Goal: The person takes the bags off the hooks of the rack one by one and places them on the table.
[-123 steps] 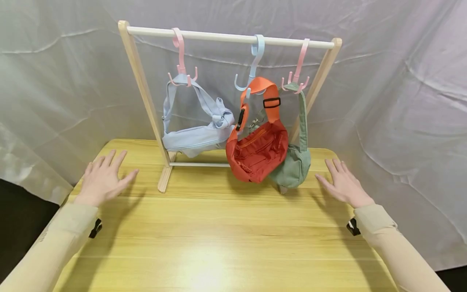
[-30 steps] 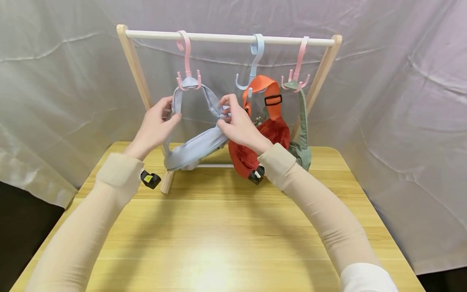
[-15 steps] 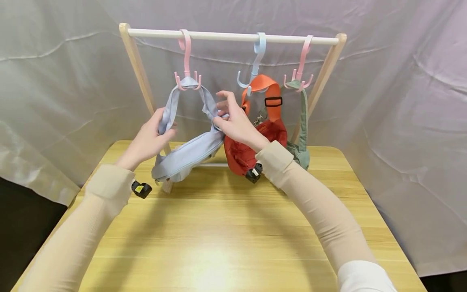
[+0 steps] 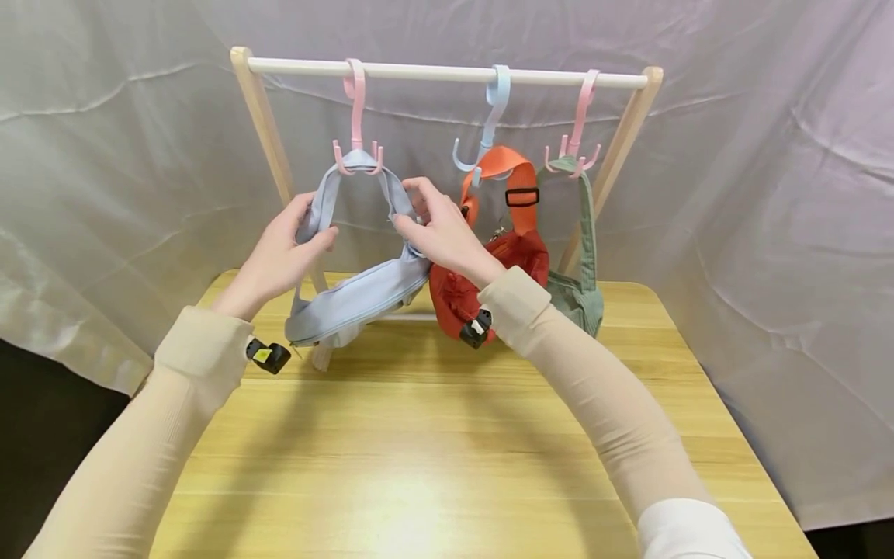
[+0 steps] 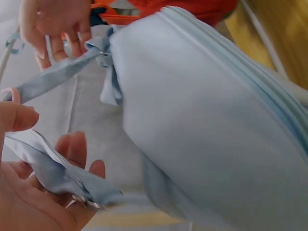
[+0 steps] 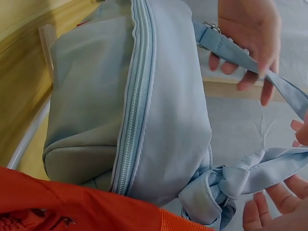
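Observation:
A light-blue shoulder bag hangs by its strap from the left pink hook, its body tilted with the left end lower. My left hand holds the left side of the strap, fingers behind it and thumb in front. In the left wrist view, this strap crosses my fingers near a metal buckle. My right hand holds the right side of the strap, above a knot that shows in the right wrist view. The bag's zipper is closed.
A white rail on wooden legs carries the hooks. An orange-red bag hangs from a blue hook, close behind my right wrist. A green bag hangs from the right pink hook. The wooden table lies below.
From resting apart over the table, both hands have come to the light-blue bag's strap. The left pink hook has shifted right along the rail. Lately my right hand moved slightly left, higher on the strap.

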`<state>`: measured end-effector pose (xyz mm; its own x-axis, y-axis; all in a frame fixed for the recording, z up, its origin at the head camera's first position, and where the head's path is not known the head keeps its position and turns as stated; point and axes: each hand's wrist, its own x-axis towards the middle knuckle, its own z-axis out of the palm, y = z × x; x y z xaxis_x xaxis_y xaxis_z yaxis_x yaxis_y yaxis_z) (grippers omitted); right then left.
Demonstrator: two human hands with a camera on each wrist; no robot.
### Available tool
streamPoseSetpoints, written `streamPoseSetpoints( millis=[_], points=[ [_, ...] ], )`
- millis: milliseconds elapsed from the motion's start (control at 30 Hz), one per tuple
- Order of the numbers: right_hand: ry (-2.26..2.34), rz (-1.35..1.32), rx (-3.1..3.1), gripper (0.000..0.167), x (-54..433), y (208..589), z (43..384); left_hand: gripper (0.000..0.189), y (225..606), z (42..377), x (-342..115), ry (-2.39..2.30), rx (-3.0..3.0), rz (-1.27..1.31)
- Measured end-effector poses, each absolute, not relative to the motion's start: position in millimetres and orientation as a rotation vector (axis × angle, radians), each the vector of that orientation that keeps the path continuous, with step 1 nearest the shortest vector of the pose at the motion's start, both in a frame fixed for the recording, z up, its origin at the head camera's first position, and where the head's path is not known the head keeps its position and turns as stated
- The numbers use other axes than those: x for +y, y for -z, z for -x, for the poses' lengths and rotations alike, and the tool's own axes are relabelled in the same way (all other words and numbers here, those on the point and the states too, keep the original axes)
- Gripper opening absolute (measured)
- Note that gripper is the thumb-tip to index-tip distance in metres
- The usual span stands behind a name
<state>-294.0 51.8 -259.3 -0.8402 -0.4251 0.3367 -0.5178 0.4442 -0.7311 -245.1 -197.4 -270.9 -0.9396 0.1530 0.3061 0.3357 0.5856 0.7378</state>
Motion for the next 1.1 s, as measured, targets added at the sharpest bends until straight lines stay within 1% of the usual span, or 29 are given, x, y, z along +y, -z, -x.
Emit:
streamPoseSetpoints(
  millis=[67,300,433,533,600,733,867,1000,1100],
  points=[
    [-1.398,-0.835,-2.558,0.045,48,258,296,0.046,267,247,-195,1.329,-2.575,0.401],
    [-1.653,-0.837,-2.390,0.034,38,255,303,0.051,249,253,-186,1.534,-2.475,0.395],
    [-1.712,-0.839,-2.361,0.030,34,253,307,0.051,243,258,-182,1.601,-2.435,0.387],
    [-1.728,-0.819,-2.371,0.033,31,248,309,0.050,240,260,-181,1.668,-2.399,0.408],
    [-1.747,-0.818,-2.383,0.038,29,245,310,0.049,238,262,-181,1.724,-2.365,0.422],
    [-1.836,-0.739,-2.419,0.048,26,240,311,0.050,236,264,-181,1.825,-2.309,0.443],
    [-1.928,-0.651,-2.399,0.052,22,239,313,0.050,235,266,-181,1.843,-2.308,0.444],
    [-2.018,-0.658,-2.317,0.049,18,241,314,0.051,232,267,-182,1.864,-2.305,0.439],
    [-2.066,-0.705,-2.259,0.039,14,241,314,0.051,228,268,-184,1.883,-2.307,0.436]
  ],
)
